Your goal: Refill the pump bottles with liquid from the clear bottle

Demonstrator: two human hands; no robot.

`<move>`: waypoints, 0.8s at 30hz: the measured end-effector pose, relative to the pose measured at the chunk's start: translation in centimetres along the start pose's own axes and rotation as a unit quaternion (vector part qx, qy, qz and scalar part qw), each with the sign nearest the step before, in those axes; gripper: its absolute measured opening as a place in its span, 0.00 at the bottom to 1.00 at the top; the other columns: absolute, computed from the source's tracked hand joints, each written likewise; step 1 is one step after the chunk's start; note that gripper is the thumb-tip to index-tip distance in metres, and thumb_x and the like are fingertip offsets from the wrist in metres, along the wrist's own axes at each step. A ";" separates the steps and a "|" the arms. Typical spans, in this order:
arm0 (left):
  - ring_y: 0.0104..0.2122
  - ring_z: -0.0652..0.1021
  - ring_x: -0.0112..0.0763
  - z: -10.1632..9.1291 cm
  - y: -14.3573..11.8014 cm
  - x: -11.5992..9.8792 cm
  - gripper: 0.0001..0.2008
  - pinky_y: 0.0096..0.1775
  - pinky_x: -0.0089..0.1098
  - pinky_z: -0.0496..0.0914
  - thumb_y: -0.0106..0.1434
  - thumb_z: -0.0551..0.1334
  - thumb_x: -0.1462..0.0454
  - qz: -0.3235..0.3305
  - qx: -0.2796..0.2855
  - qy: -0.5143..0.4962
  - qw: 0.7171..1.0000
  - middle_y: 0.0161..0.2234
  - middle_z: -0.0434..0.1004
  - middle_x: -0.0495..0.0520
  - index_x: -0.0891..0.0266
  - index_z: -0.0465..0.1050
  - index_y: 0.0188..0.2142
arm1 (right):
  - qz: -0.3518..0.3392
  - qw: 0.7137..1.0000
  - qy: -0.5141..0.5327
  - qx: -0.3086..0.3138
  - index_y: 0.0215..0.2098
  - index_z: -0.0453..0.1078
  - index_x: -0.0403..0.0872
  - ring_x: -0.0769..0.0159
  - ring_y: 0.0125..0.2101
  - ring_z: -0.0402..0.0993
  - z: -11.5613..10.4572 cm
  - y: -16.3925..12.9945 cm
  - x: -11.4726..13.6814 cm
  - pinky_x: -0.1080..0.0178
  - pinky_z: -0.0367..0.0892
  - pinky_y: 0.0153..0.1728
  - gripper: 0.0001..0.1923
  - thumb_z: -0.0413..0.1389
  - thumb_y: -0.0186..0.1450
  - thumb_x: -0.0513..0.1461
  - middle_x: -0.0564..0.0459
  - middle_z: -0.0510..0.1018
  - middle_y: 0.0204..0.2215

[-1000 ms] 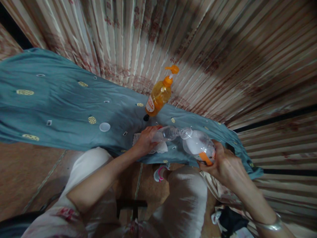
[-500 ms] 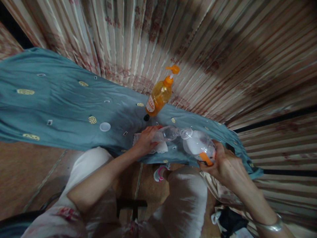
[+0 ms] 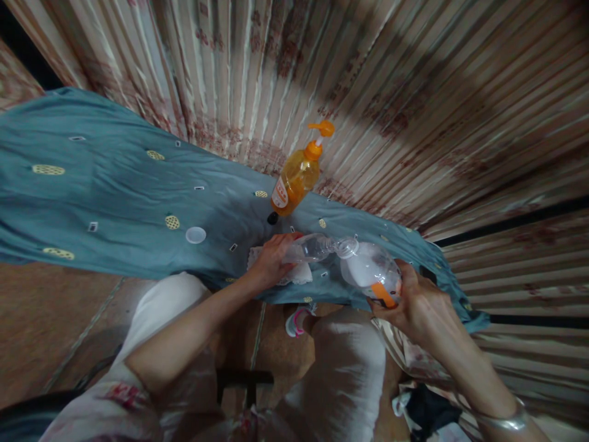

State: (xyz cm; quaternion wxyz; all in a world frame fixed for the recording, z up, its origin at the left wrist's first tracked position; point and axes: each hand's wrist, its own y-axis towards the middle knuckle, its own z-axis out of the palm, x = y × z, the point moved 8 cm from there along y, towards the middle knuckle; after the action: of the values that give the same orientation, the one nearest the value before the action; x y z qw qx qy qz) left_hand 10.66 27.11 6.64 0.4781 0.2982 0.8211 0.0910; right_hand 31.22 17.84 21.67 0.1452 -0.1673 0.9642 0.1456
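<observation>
My left hand (image 3: 275,261) is wrapped round a small clear plastic bottle (image 3: 313,247), which lies on its side in the air with its neck to the right. My right hand (image 3: 421,302) grips the base of a larger clear bottle (image 3: 370,270) with an orange label patch, tilted with its neck to the left. The two mouths meet or nearly meet; whether they touch I cannot tell. Whitish contents show inside the larger bottle. Under the left hand lies a white lace-edged cloth (image 3: 297,275), partly covered by the hand and the small bottle.
Behind the hands stands an orange pump bottle (image 3: 295,181), with a small black cap (image 3: 273,218) at its foot. A round white lid (image 3: 196,234) lies left on the teal cloth-covered table (image 3: 124,202). A dark object (image 3: 427,274) rests beyond my right hand. Pleated curtains (image 3: 257,73) hang behind.
</observation>
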 end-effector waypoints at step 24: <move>0.56 0.73 0.48 -0.1 -0.1 -0.1 0.29 0.57 0.50 0.69 0.61 0.63 0.65 0.009 -0.008 -0.007 1.000 0.57 0.73 0.62 0.60 0.61 0.62 | 0.001 1.000 -0.001 0.007 0.51 0.62 0.42 0.55 0.26 0.76 0.0 0.0 0.1 0.60 0.68 0.27 0.23 0.52 0.63 0.47 0.47 0.77 0.26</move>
State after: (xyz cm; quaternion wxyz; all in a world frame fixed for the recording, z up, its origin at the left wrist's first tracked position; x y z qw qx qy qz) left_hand 10.57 26.98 6.79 0.4857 0.3019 0.8142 0.1000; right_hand 31.17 17.81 21.67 0.1476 -0.1650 0.9652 0.1390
